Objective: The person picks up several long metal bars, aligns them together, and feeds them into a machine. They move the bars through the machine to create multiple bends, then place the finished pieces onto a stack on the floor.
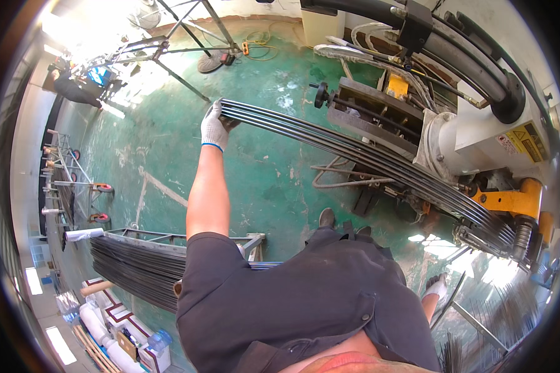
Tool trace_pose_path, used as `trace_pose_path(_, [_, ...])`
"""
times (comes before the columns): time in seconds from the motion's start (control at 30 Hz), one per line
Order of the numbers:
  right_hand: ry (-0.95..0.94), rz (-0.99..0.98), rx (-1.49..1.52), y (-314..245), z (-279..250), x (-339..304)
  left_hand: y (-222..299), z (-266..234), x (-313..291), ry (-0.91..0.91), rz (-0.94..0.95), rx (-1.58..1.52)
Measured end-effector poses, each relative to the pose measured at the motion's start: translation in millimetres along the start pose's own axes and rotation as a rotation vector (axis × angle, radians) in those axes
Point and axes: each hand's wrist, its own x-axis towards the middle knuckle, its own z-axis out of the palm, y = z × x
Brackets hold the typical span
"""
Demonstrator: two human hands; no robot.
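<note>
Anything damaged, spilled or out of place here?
Mildly odd: the green floor bears pale scuffs, perhaps worn coating, and a yellow cable lies loosely looped on it. Nothing about the rods in the left hand stands out.

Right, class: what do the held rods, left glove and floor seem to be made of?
Rods: probably steel, smooth, with bright reflected streaks. Left glove: seemingly knitted fabric, matte white, finely textured. Floor: perhaps painted concrete, green, scuffed pale in patches.

I am holding my left arm outstretched and nearly straight ahead of me, my gloved left hand gripping with bent fingers. My gloved right hand is showing beyond my right side, my torso hiding most of that arm.
</note>
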Motion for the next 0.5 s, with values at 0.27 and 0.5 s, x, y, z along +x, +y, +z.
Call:
trace_pose_path(0.27, [0.087, -0.031, -0.108, 3, -6, -7, -17, -12, 24, -0.069, -0.120, -0.005])
trace_pose_path(0.5, [0.027, 0.038, 0.014, 0, -9, -33, -2, -35, 23, -0.192, -0.157, 0.155])
